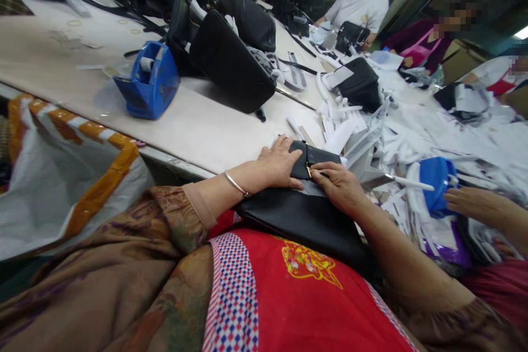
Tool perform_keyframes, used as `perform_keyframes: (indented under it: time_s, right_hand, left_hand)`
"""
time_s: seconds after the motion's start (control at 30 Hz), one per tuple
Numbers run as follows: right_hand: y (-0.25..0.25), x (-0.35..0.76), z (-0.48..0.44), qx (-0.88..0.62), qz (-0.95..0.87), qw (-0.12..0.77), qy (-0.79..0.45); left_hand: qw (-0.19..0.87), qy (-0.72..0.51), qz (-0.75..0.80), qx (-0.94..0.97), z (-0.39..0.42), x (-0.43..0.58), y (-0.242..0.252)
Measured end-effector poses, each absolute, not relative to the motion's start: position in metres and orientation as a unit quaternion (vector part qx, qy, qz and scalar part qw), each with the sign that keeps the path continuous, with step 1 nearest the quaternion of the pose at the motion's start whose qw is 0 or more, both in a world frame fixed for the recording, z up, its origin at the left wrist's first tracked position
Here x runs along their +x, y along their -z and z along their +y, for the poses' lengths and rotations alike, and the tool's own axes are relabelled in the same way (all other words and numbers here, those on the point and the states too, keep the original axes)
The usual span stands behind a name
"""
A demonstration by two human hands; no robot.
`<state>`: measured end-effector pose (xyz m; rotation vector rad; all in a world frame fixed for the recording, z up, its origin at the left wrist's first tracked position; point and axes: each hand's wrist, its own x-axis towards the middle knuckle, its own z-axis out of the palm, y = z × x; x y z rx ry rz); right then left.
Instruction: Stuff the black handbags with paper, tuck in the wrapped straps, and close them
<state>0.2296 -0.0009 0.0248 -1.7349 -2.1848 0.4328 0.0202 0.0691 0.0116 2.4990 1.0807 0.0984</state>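
A black leather-look handbag [297, 217] rests against the table's near edge, over my red apron. My left hand [278, 165] lies on the left side of the bag's upper part, fingers spread and pressing down. At the bag's middle, my right hand [340, 190] pinches a small gold-coloured buckle [309, 170] on a short black strap [304, 149]. Its curled fingers partly hide the buckle. Something pale and translucent, like tissue or film [314, 189], shows on the bag between my hands.
A blue tape dispenser [154, 82] and black bags [229, 60] stand on the table beyond my left hand. White paper and plastic scraps [396, 137] pile up on the right, around another blue dispenser [437, 184]. A co-worker's hand [474, 203] reaches in there. A white sack [94, 187] hangs at left.
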Motion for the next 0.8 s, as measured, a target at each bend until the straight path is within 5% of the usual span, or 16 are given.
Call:
perform_keyframes:
  time_s: [0.47, 0.63, 0.8]
  right_hand:
    - [-0.025, 0.222, -0.023, -0.539, -0.842, 0.016, -0.034]
    - [-0.034, 0.245, -0.031, -0.556, -0.804, 0.169, -0.124]
    - [-0.028, 0.269, -0.040, -0.756, -0.497, 0.354, -0.237]
  left_hand:
    - [0.200, -0.045, 0.383, 0.901, 0.069, 0.020, -0.010]
    - [0.209, -0.058, 0.385, 0.897, 0.070, 0.019, -0.012]
    - [0.243, -0.115, 0.405, 0.874, 0.069, 0.013, -0.018]
